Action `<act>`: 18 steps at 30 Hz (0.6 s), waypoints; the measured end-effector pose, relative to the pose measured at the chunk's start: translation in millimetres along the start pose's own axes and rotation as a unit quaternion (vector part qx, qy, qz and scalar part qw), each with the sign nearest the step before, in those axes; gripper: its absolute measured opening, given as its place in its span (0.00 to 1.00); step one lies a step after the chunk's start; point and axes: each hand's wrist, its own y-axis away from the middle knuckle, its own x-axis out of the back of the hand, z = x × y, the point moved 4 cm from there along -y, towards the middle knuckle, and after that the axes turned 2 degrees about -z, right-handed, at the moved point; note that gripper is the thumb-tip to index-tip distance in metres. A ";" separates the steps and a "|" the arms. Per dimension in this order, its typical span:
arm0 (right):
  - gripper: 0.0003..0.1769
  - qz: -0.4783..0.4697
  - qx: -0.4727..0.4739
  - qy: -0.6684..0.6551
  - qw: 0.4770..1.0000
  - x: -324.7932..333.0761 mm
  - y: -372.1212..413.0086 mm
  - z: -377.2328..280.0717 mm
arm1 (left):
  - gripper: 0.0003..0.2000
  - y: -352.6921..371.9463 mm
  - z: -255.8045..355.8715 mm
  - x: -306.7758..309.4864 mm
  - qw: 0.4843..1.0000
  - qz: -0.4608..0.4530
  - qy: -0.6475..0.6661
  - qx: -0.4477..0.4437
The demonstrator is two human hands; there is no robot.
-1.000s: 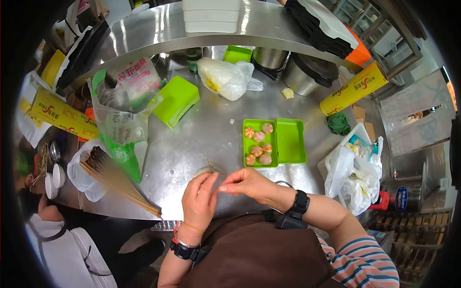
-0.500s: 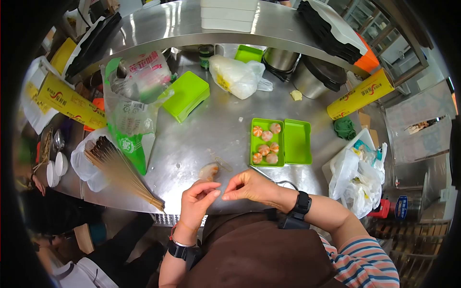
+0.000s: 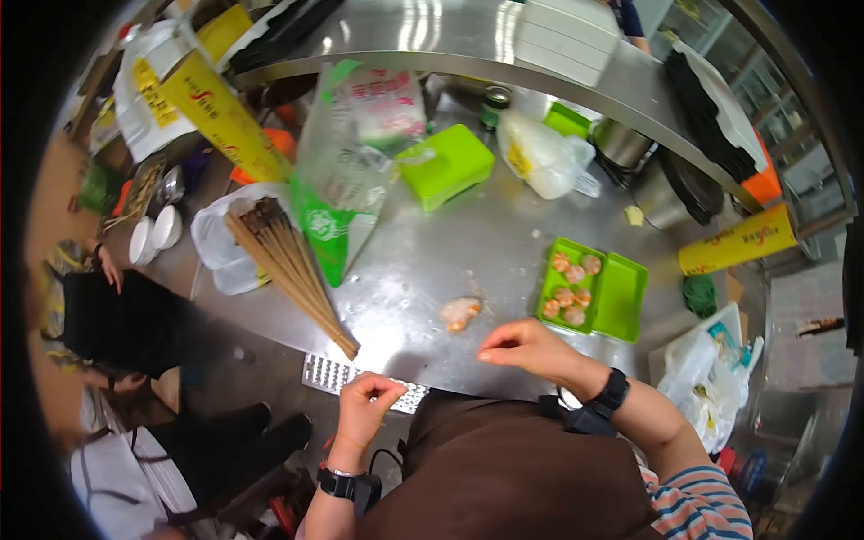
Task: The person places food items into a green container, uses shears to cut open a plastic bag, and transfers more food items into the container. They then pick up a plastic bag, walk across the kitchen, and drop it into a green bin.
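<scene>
While right hand (image 3: 526,346) hovers near, 1 morsel (image 3: 461,312), pale, orange-streaked

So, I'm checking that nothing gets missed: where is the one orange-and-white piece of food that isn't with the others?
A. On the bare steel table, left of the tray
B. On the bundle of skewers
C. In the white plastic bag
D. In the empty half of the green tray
A: the loose piece lies on the steel table, apart from the green tray, just beyond the right hand.

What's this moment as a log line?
left hand: fingers pinched, at edge of table | right hand: pinched, beside food piece | food piece: loose on table | green tray: part filled
</scene>
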 end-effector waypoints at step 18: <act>0.09 0.072 -0.040 0.063 0.995 58.4 60.6 20.4 | 0.35 102.6 -244.3 40.8 0.876 -0.017 -0.443 0.190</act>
